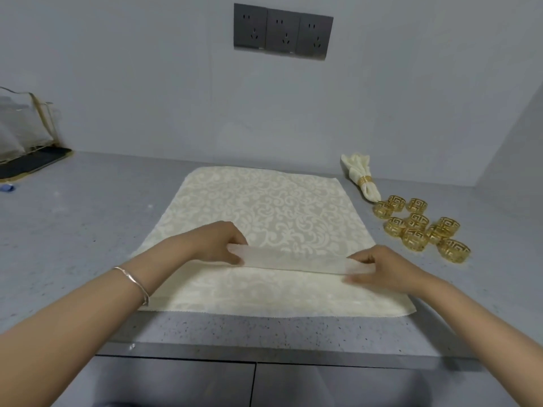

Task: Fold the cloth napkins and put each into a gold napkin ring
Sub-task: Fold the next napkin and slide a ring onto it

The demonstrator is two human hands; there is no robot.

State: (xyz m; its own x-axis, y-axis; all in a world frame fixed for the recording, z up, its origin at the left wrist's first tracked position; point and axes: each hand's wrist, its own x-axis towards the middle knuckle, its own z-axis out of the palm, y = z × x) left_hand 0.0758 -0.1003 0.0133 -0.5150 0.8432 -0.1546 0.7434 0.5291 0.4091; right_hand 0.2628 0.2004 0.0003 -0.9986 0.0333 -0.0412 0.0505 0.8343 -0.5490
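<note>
Far left: wire rack on a dark mat, not in play. Grey counter holds everything. Left hand, bracelet on the wrist, pinches the left end of a raised fold in the napkin, fingers curled round the cloth edge. The napkin lies spread flat at centre; the fold runs crosswise between the two hands, with flat cloth on the near side toward the person and a larger flat part beyond it toward the wall. Right hand pinches the fold's right end the same way; its fingertips are blurred, so the exact hold is hard to read. Step, as I judge it: early folding, the first pleat or turn being formed, nowhere near ringing. The next move likely calls for both ends to travel together so the crease stays straight, then pressing it flat before taking the next strip; uneven hands would skew it. Right of the napkin, by the wall: one done napkin with its ring on. Nearer, a loose cluster of gold rings, well apart from the right hand, untouched.
</note>
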